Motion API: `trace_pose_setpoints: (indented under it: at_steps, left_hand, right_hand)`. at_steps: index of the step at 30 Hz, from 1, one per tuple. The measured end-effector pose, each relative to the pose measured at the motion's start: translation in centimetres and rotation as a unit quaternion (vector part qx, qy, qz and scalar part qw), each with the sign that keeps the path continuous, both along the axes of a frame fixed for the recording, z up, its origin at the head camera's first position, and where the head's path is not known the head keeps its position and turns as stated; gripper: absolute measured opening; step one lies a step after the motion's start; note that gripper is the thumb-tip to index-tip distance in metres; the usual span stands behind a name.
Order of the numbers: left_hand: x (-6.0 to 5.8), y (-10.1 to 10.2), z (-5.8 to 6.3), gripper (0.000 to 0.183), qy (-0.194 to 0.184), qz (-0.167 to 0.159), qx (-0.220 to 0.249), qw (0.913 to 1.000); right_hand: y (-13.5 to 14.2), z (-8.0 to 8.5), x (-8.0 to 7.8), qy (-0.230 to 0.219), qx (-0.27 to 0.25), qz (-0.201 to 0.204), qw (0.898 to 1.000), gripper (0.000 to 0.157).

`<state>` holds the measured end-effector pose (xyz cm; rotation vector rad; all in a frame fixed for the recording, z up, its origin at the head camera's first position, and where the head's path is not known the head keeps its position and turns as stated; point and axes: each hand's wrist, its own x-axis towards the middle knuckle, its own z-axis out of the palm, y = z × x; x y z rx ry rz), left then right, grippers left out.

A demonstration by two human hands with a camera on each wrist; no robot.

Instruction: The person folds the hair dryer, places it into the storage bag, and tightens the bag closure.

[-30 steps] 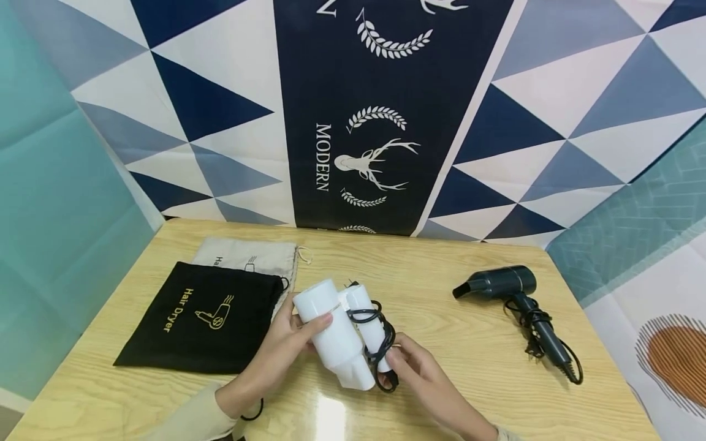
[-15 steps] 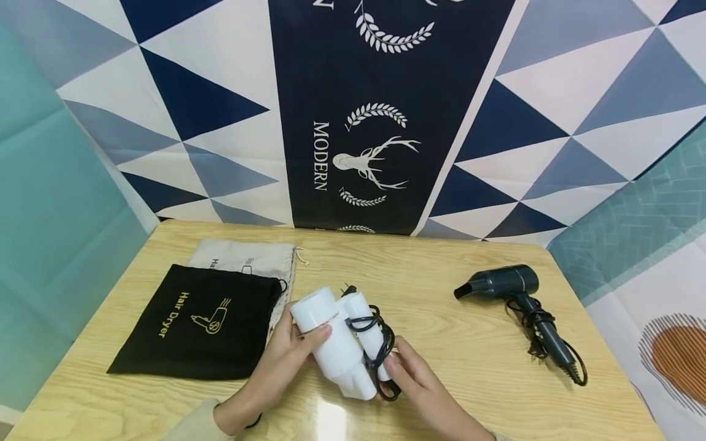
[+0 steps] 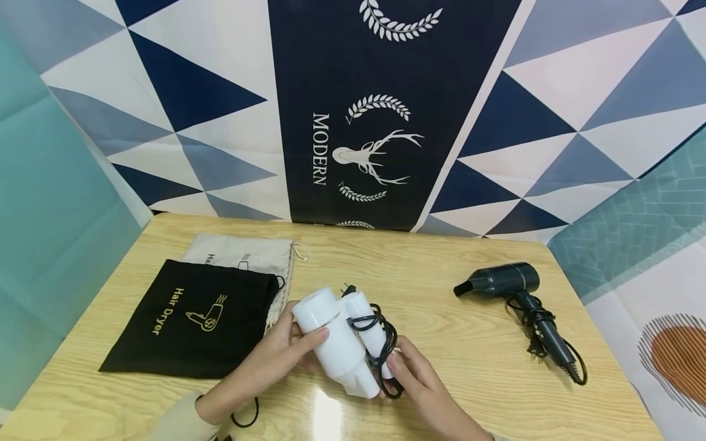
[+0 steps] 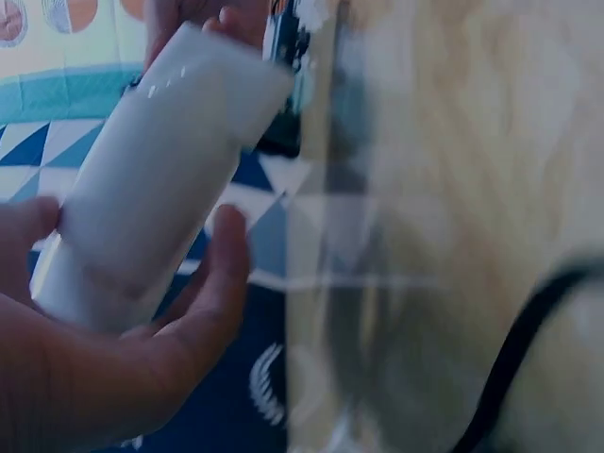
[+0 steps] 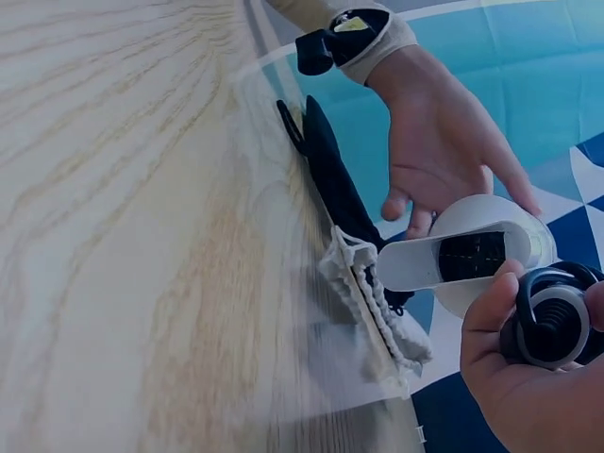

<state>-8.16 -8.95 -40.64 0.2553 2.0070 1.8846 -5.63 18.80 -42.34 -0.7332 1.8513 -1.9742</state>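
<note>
A white hair dryer (image 3: 337,346) with a folded handle is held above the table, tilted, its flat nozzle toward the near right. My left hand (image 3: 284,350) grips the wide barrel, thumb on top; the left wrist view shows the fingers curved around the white barrel (image 4: 142,179). With thumb and fingers, my right hand (image 3: 419,380) pinches the handle's end, where a black cord (image 3: 388,343) is wound around it. The plug (image 3: 349,290) sticks out at the far end. In the right wrist view the nozzle opening (image 5: 472,257) faces the camera.
A black drawstring bag (image 3: 193,331) printed "Hair Dryer" lies at the left, partly over a grey-white bag (image 3: 259,251). Toward the right a dark hair dryer (image 3: 504,280) with its cord wrapped lies on the wooden table (image 3: 419,269). A patterned backdrop (image 3: 364,73) stands behind.
The white hair dryer has shifted and tilted slightly in both hands, which keep hold of it. The head view has moved a little; the bags and dark hair dryer lie as before.
</note>
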Motion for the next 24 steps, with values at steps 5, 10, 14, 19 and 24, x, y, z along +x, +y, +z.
trace_pose_setpoints:
  at_steps: [5, 10, 14, 19, 24]
  left_hand:
    - [-0.8, -2.4, 1.1, 0.053, 0.068, -0.069, -0.139, 0.9856]
    - [-1.5, -3.9, 1.9, 0.054, 0.126, -0.063, -0.239, 0.9606]
    - [-2.0, -4.9, 1.8, 0.045, 0.157, -0.034, -0.279, 0.9467]
    - [-2.8, -6.1, 0.8, 0.022, 0.261, 0.030, -0.383, 0.8859]
    - [-3.6, -7.0, -0.5, 0.034, 0.302, 0.079, -0.469, 0.8266]
  right_hand:
    - [0.0, 0.1, -0.1, -0.017, -0.019, 0.001, 1.000, 0.025]
    - [-0.2, 0.2, -0.6, -0.017, -0.030, -0.003, 0.999, 0.024]
    - [-0.4, 0.0, -0.8, -0.024, -0.053, 0.008, 0.998, 0.025]
    - [-0.5, -0.1, -0.8, -0.049, -0.069, 0.009, 0.996, 0.026]
    - [-0.5, 0.1, -0.9, -0.059, -0.066, 0.006, 0.996, 0.024]
